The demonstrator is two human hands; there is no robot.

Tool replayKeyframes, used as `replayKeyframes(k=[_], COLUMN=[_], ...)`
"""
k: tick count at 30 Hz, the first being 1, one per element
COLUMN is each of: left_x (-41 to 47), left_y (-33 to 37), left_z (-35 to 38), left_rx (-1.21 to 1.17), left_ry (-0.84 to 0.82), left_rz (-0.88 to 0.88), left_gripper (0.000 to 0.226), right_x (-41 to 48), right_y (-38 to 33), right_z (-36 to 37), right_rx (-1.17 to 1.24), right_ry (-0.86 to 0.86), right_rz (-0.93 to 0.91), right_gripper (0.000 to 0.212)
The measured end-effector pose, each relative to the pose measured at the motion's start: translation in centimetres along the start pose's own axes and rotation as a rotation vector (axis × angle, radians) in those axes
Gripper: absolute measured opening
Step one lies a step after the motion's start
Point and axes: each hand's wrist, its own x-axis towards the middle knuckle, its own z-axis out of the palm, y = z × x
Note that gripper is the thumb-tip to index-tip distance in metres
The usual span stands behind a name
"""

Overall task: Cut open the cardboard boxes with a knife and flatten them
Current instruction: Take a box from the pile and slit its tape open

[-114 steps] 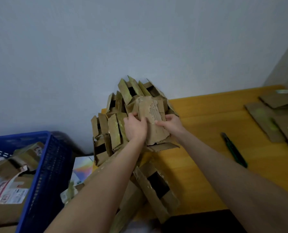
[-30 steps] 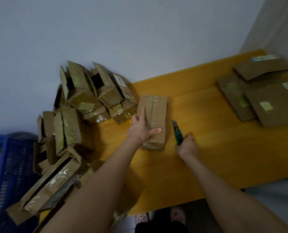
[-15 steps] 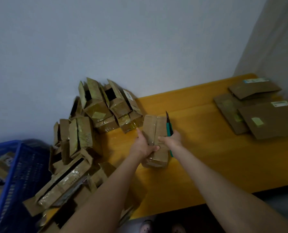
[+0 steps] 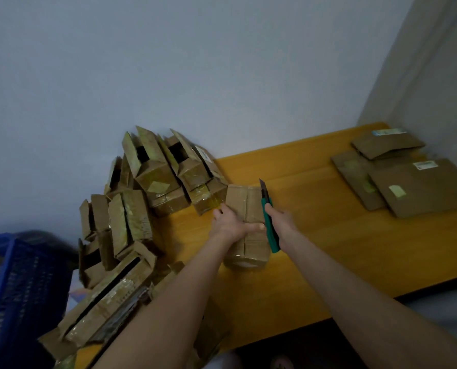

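**Fig. Box steadied, knife poised beside it.** One sealed box (image 4: 251, 198) lay on the worktop (image 4: 328, 249) directly in front of the person. Its long axis ran away from them toward the wall, and a taped seam ran the same way down the middle of its top face. The left hand (image 4: 228, 225) lay across the near half of the box, fingers (image 4: 258, 226) stretched over the seam and pressing down, not clenched. The right hand (image 4: 282, 222) was wrapped round the green knife (image 4: 268, 217). The knife was held just beside the box's right edge and roughly parallel to its long axis, with the blade tip pointing away near the far right corner.

The seam therefore lay just to the left of the blade, which makes the right hand the one placed to cut. A cut drawn toward the person would likely meet the left fingers unless they moved aside.

A pile of opened boxes (image 4: 155, 182) stood to the left. Flattened boxes (image 4: 414, 187) lay well apart at the far right.
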Motion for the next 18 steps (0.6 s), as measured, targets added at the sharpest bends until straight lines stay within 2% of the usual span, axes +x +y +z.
replayKeyframes(k=[2, 5, 6, 9, 11, 14, 17, 18], left_x=[-0.4, -0.2, 0.1, 1.1, 1.6, 1.8, 1.4, 1.1], left_y=[0.7, 0.6, 0.3, -0.3, -0.3, 0.5, 1.8, 2.2], left_z=[0.5, 1.3, 1.4, 0.8, 0.3, 0.1, 0.5, 0.7], left_rx=[0.168, 0.18, 0.132, -0.064, -0.235, -0.225, 0.052, 0.152], left_ry=[0.002, -0.061, -0.065, 0.04, 0.053, 0.047, 0.003, -0.014], left_rz=[0.017, 0.024, 0.018, 0.017, -0.017, 0.029, 0.068, 0.064], left_gripper=[0.138, 0.135, 0.126, 0.078, 0.065, 0.083, 0.124, 0.131], right_x=[-0.1, 0.1, 0.3, 0.8, 0.9, 1.0, 0.8, 0.7], right_y=[0.3, 0.4, 0.5, 0.4, 0.4, 0.3, 0.3, 0.3], right_z=[-0.3, -0.8, -1.0, -1.6, -1.6, -1.1, -0.4, -0.5], right_rx=[-0.016, -0.014, -0.013, -0.022, -0.027, 0.034, 0.002, -0.038], right_ry=[0.02, 0.043, 0.051, 0.082, 0.095, 0.121, 0.15, 0.158], right_rz=[0.008, 0.006, -0.001, -0.014, -0.037, -0.048, -0.084, -0.106], right_gripper=[0.035, 0.034, 0.034, 0.04, 0.041, 0.043, 0.044, 0.043])
